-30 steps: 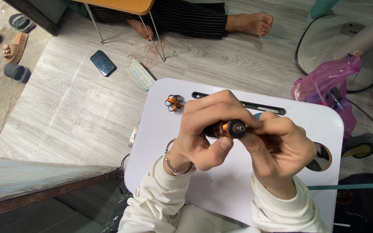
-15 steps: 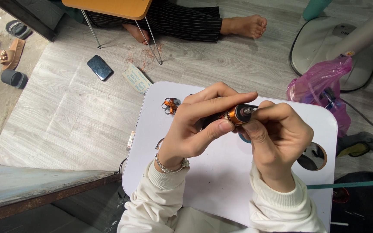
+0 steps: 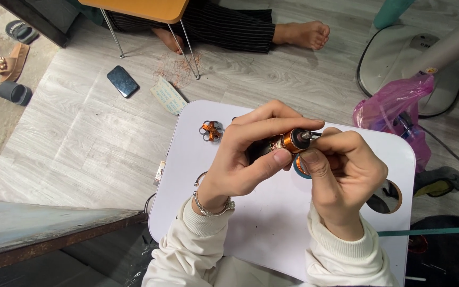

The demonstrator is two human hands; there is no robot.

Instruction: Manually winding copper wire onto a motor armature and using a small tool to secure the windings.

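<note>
Above a white desk (image 3: 251,234), a copper-wound motor rotor (image 3: 288,142) was gripped by the left hand (image 3: 243,159); its shaft end was pinched by the right hand (image 3: 341,175). Bare desk was left toward the near edge.

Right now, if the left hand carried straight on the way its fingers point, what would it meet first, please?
Probably the right hand: the left hand points rightward along the copper-wound motor armature that both hold, fingertips nearly touching. Depth is hard to judge.
</note>
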